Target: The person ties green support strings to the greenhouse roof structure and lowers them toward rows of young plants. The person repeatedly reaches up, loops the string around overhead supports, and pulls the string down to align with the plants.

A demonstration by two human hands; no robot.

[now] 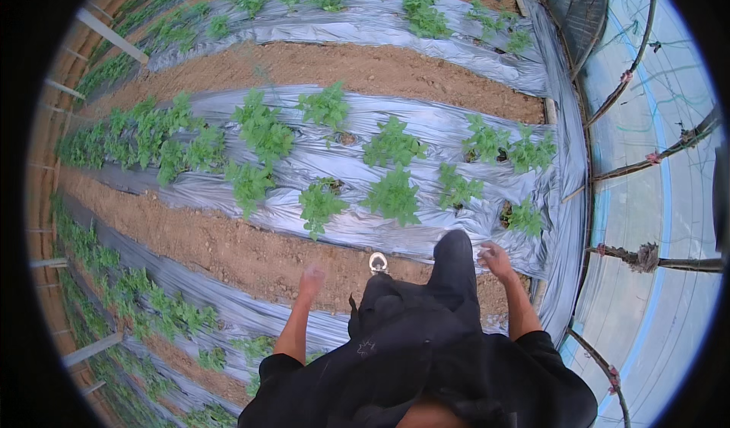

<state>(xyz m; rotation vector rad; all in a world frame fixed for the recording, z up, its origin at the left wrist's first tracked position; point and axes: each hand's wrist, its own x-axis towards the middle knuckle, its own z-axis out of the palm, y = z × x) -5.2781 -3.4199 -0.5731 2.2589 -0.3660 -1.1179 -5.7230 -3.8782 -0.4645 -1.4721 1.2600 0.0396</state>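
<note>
My left hand point(312, 282) hangs over the bare soil path point(228, 237), blurred, with no object visible in it. My right hand point(496, 260) is out beside my raised knee point(454, 251), its fingers loosely apart and holding nothing. It is nearest to the edge of a bed covered in silvery plastic mulch film point(425, 231). Young leafy green plants grow through holes in that film, among them one plant point(393, 194) in the near row and a small one point(523, 220) close to the bed's right end. Neither hand touches a plant.
One shoe point(377, 262) shows on the soil path. More film-covered beds point(319, 32) lie beyond and behind me. To the right stands a translucent plastic greenhouse wall point(633, 200) with curved poles point(681, 141). Pale posts point(111, 34) rise at the left.
</note>
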